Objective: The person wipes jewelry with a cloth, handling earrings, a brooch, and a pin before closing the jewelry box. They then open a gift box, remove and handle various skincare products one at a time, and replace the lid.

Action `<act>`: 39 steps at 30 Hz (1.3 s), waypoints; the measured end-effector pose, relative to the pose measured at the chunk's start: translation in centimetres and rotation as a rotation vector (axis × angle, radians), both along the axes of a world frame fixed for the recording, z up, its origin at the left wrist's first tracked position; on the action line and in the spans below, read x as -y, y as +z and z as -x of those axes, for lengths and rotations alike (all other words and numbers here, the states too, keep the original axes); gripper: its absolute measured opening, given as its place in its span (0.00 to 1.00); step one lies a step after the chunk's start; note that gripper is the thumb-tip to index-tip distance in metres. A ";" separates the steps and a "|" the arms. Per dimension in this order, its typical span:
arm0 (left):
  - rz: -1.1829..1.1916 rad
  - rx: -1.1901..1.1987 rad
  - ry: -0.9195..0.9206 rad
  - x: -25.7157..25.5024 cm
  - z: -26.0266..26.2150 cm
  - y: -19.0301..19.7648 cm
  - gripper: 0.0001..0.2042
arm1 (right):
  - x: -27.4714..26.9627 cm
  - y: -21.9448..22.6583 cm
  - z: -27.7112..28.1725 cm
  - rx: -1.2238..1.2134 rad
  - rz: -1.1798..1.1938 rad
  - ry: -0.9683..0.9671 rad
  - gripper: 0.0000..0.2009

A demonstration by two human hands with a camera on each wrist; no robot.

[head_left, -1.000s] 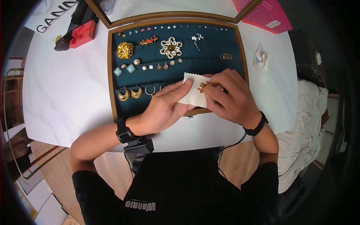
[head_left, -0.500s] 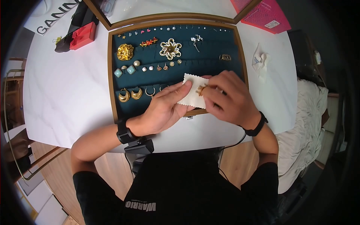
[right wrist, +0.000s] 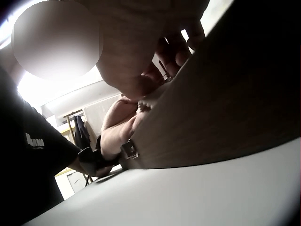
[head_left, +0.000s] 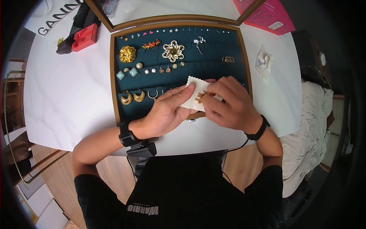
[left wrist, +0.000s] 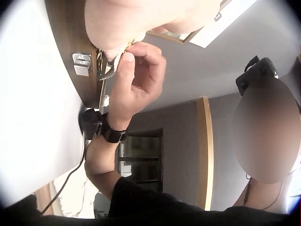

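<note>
Held in my left hand [head_left: 166,108] is a small white cloth [head_left: 188,104] with zigzag edges, the thumb lying on top of it. My right hand [head_left: 232,102] pinches a small gold piece of jewellery [head_left: 199,97] against the cloth; the fingers partly hide it, and its exact kind cannot be made out. Both hands are over the front of an open jewellery box [head_left: 113,65]. In the left wrist view the curled right fingertips [left wrist: 127,56] meet at the cloth. The right wrist view is dark, with the box's front wall [right wrist: 197,113] beside the hands.
Rows of earrings and brooches, among them a flower brooch [head_left: 173,51] and gold hoop earrings [head_left: 126,97], sit on the teal lining. The raised glass lid [head_left: 173,17] stands behind. A red gift box [head_left: 84,37], a pink box [head_left: 268,17] and a crumpled white pouch [head_left: 264,65] flank it.
The right hand has shifted slightly left and down, bringing the gold piece farther across the cloth. My left hand and the cloth have stayed nearly in place.
</note>
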State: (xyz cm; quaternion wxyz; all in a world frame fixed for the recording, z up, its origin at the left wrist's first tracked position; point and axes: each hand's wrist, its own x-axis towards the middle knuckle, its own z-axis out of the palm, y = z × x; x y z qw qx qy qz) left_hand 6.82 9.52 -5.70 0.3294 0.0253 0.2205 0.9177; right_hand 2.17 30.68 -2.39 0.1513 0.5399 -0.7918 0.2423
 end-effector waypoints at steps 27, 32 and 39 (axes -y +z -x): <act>-0.063 -0.018 -0.018 0.3 -0.1 -0.4 0.22 | -0.4 0.3 0.3 -0.078 -0.066 -0.036 0.16; 0.028 0.022 0.000 -0.2 -0.1 0.3 0.23 | 0.1 0.2 -0.3 -0.058 -0.052 -0.022 0.16; -0.002 0.006 -0.026 0.1 0.0 0.1 0.23 | 0.0 0.3 -0.3 -0.069 -0.083 -0.057 0.15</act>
